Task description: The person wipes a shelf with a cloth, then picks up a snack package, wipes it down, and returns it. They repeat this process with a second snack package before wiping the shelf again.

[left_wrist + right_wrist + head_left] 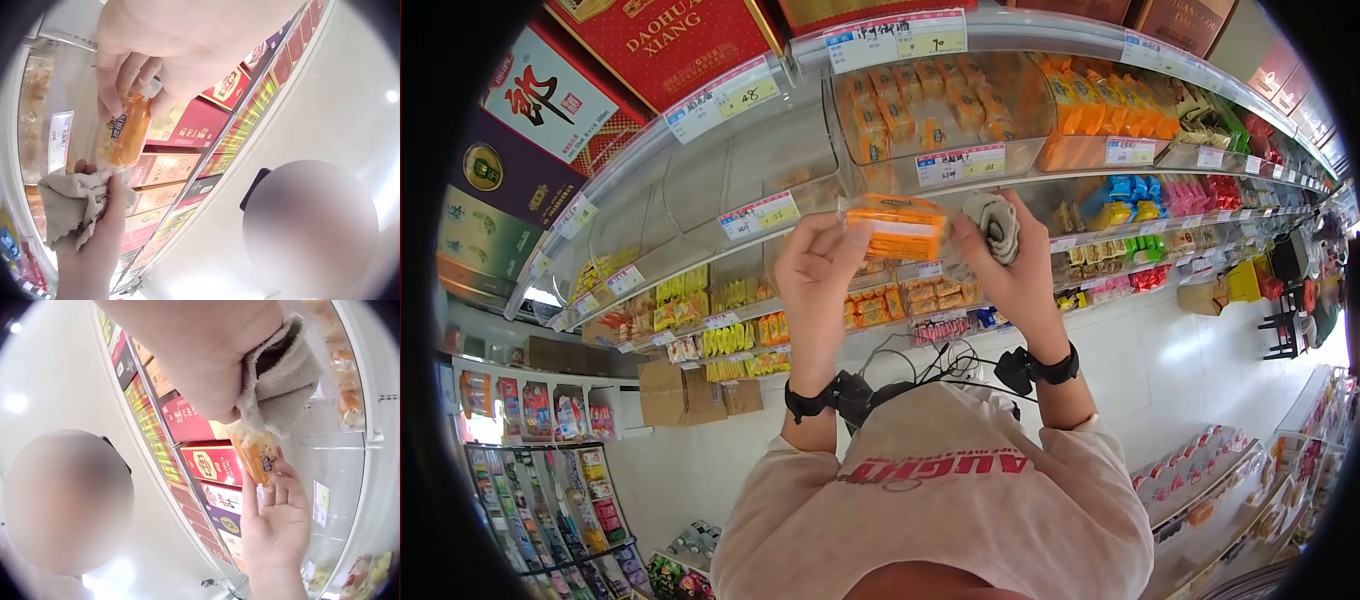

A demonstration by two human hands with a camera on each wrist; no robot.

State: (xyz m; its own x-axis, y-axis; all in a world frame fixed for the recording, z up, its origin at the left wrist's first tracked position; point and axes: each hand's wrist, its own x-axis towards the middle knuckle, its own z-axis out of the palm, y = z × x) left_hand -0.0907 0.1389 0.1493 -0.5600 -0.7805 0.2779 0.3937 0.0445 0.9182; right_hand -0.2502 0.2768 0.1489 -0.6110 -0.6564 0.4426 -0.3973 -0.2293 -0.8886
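Note:
My left hand pinches an orange-wrapped snack packet by one end, thumb on its face and fingers behind. A pale, crumbly-looking filling shows through the clear part of that packet in the left wrist view. Bunched in my right hand is a grey cloth, held between thumb and fingers. In the right wrist view the cloth comes right up to the packet's far end. Both hands are raised in front of the shelves, close to each other.
A clear bin of similar orange packets sits on the shelf just ahead. Boxed bottles line the shelf above. Lower shelves carry many small snacks. Price tags line the shelf edges. Cardboard boxes and loose cables lie below.

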